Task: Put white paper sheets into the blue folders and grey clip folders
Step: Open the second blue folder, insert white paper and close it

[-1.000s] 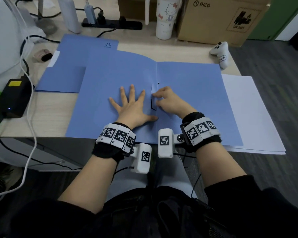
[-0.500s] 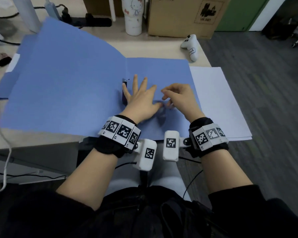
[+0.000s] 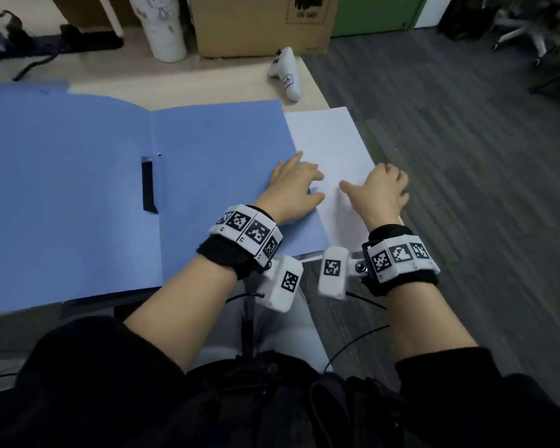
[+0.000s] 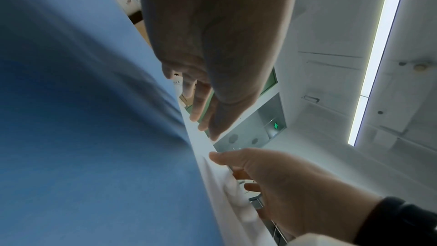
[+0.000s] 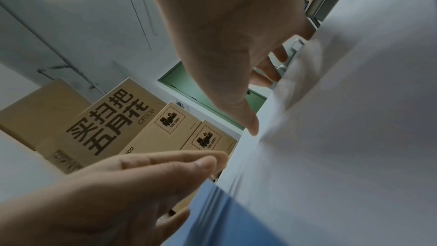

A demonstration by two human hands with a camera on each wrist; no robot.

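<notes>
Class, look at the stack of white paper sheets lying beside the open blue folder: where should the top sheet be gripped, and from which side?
Probably at its right edge, coming in from the right. The white paper sheets lie flat, their left edge meets the blue folder, while the right edge overhangs the desk. The right hand is already there, and the left hand can steady the stack.

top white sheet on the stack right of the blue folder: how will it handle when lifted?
Probably floppy: the top white paper sheet already ripples under the right hand in the left wrist view. Likely light, and apt to slide off the stack, so it may drag neighbours along. The left hand resting at the open blue card folder edge could steady it.
</notes>
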